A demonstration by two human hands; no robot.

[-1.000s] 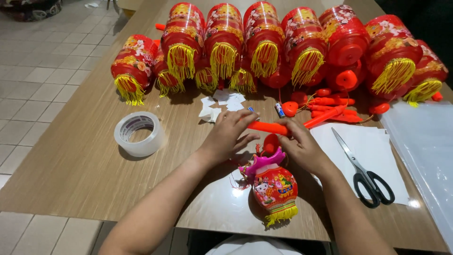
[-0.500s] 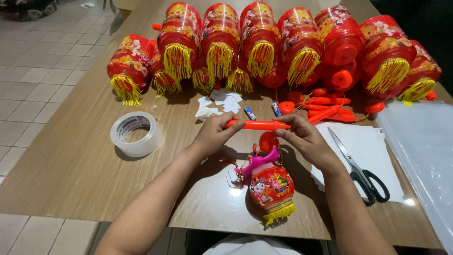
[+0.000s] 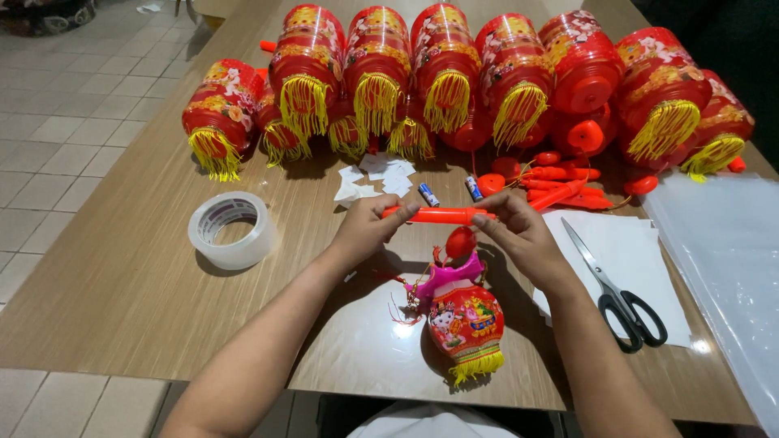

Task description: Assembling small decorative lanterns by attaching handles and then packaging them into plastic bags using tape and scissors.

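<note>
- At the middle of the wooden table (image 3: 105, 308), both hands hold one thin orange stick (image 3: 442, 215) level, lifted a little above the tabletop.
- The left hand (image 3: 365, 231) is closed on the stick's 9 o'clock end, thumb and fingertips pinching it.
- The right hand (image 3: 523, 239) is closed on the 3 o'clock end in the same pinch.
- Just at 6 o'clock of the stick lies a small lantern (image 3: 464, 320) with a pink collar, a red cap and a yellow fringe, on its side between the two forearms.
- At 9 o'clock of the left hand, well apart, a roll of clear tape (image 3: 231, 229) lies flat.
- At 12 o'clock a row of red lanterns (image 3: 442, 73) with yellow tassels lines the far edge; white paper scraps (image 3: 377, 174) and two small batteries (image 3: 450, 191) lie between the row and the hands.
- At 3 o'clock of the right hand, black-handled scissors (image 3: 621, 292) rest on white paper sheets (image 3: 641, 259), with clear plastic bags (image 3: 722, 259) beyond.
- Loose orange sticks (image 3: 560, 191) lie at 1 o'clock.
</note>
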